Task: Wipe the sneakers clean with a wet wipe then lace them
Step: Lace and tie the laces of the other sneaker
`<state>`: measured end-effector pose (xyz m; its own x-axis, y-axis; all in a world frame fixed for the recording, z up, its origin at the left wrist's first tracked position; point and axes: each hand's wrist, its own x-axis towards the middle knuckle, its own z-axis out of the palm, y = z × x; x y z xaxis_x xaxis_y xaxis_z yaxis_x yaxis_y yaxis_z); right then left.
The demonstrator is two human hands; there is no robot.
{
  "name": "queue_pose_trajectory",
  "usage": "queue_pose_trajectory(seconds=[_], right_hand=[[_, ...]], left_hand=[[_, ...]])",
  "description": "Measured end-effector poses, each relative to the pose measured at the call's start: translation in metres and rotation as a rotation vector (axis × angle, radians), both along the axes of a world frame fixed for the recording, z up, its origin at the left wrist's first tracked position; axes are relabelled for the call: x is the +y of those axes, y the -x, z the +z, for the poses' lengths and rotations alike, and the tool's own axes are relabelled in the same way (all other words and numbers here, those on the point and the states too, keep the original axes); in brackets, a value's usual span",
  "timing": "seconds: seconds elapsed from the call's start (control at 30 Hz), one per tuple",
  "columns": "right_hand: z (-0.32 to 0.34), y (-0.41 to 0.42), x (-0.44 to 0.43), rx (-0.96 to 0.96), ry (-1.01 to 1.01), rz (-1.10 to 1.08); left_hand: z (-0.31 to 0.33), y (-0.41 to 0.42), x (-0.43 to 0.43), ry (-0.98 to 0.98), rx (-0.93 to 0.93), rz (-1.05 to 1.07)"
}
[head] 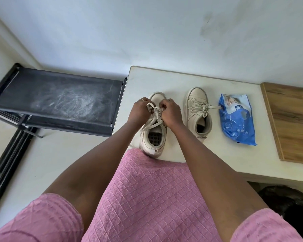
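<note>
Two cream sneakers stand side by side on the white table [182, 154], toes pointing away from me. Over the left sneaker [153, 137] my left hand [140, 110] and my right hand [171, 111] both pinch its cream lace [155, 117], which loops and crosses between them above the tongue. The toe of this shoe shows just past my knuckles. The right sneaker [198, 112] sits alone, its lace tied in a bow across the top. A blue pack of wet wipes [238, 121] lies flat to the right of it.
A wooden board [290, 123] lies on the table's right end. A black shoe rack [59, 100] with a dusty top shelf stands left of the table against the white wall. A dark bag [287, 201] sits under the table at lower right.
</note>
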<state>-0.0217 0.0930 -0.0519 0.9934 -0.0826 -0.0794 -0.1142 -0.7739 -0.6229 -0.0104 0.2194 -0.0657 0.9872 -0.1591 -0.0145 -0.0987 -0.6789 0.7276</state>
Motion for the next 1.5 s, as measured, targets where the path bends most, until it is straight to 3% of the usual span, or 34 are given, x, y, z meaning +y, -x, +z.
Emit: queue_pose_trajectory(seconds=[0.17, 0.27, 0.67, 0.83, 1.17, 1.4, 1.5], right_hand=[[0.004, 0.0, -0.009, 0.029, -0.083, -0.046], [0.003, 0.002, -0.005, 0.028, -0.083, -0.09], [-0.006, 0.023, -0.005, -0.192, -0.084, -0.054], [0.001, 0.016, 0.0, -0.013, 0.151, 0.061], [0.0, 0.019, 0.0, 0.001, -0.165, -0.118], [-0.003, 0.026, -0.003, -0.015, -0.356, -0.262], [-0.002, 0.033, -0.003, -0.008, -0.434, -0.279]], left_hand=[[0.005, -0.008, 0.0, -0.138, 0.008, -0.163], [0.003, -0.005, -0.001, -0.156, 0.005, -0.133], [-0.013, 0.034, 0.007, 0.201, 0.062, 0.201], [-0.012, 0.032, 0.01, 0.184, 0.05, 0.125], [0.0, 0.025, 0.012, 0.094, 0.02, 0.039], [0.014, 0.012, 0.003, -0.264, 0.004, -0.187], [0.02, 0.006, 0.003, -0.27, 0.07, -0.26]])
